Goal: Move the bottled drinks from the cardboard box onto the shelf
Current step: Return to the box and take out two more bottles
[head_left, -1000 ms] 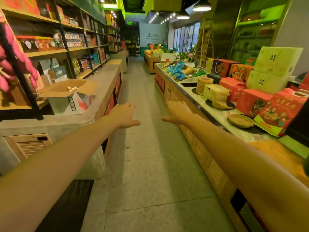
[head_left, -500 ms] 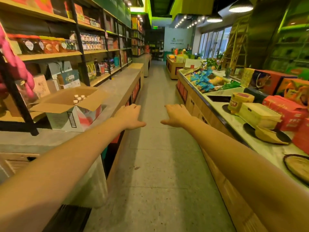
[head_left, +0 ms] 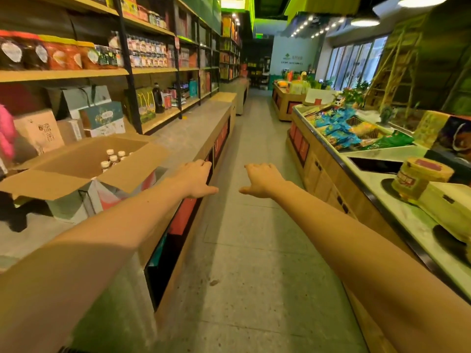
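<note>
An open cardboard box (head_left: 76, 171) stands on the grey counter (head_left: 188, 133) at the left, flaps spread. Several small bottled drinks (head_left: 113, 157) with white caps stand inside it. Behind it rises the wooden shelf (head_left: 63, 73) with jars and gift boxes. My left hand (head_left: 195, 178) is stretched out in front of me, just right of the box, fingers relaxed, holding nothing. My right hand (head_left: 262, 180) is held out beside it over the aisle floor, also relaxed and holding nothing.
A tiled aisle (head_left: 254, 238) runs ahead between the left counter and a display counter (head_left: 382, 200) on the right with snack bags, round tins and boxes. Gift bags (head_left: 102, 118) stand on the lower shelf behind the box. Something pink (head_left: 6, 133) shows at the left edge.
The view has moved forward and turned left, so the box is nearer and larger. Both arms stay stretched out with relaxed hands, holding nothing.
</note>
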A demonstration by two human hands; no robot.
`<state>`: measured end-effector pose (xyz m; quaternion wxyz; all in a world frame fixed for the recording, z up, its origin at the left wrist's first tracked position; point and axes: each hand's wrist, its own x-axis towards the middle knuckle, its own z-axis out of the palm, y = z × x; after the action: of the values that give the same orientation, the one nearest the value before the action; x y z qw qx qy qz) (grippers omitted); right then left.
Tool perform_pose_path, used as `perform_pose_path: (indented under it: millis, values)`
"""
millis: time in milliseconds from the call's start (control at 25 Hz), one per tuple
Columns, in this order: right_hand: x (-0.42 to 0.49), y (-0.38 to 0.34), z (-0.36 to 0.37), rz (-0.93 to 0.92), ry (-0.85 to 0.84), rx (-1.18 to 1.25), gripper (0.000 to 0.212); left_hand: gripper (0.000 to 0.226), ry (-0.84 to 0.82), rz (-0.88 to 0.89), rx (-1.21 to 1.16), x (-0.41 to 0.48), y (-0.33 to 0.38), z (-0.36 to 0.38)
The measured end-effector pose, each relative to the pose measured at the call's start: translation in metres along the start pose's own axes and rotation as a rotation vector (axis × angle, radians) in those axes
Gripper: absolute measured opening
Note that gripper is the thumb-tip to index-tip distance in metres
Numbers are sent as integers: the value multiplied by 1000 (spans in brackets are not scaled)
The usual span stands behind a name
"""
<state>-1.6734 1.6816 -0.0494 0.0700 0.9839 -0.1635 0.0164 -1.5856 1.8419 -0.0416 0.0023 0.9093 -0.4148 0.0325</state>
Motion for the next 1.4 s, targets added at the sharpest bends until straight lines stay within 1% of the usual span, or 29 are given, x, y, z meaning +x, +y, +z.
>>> perform_pose_path:
  millis: [240,400,480,560,640,760,880,1000,1080,1120,1280,1360,1400]
  values:
    - [157,31,-3,78,14,14,68,77,29,53,-10,167,-51,-5]
    - [240,52,4,102,3,35,68,81,21,101,20,252,-71,0]
    - [282,60,9,104,-6,36,70,81,15,92,13,289,-85,6]
    - [331,61,16,69,5,41,71,78,25,56,3,325,-103,12]
    - [381,56,19,-8,30,54,68,75,36,5,-2,357,-126,19]
    - [470,33,23,-186,78,77,67,76,39,-159,-26,403,-174,30]
    - [547,-12,22,-386,63,82,70,77,44,-359,-58,425,-231,39]
    - [601,-74,26,-579,66,123,63,72,92,-595,-130,418,-290,55]
    - [620,-119,37,-720,68,177,55,73,63,-742,-169,400,-323,70]
    - [630,-145,46,-788,53,195,54,73,48,-810,-179,389,-339,78]
    - [647,-230,78,-941,-121,279,59,63,24,-1052,-248,346,-390,112]
    - [655,-268,89,-1042,-187,337,57,66,34,-1147,-285,327,-415,128]
    - [660,-283,95,-1060,-212,373,54,68,42,-1175,-308,319,-428,138]
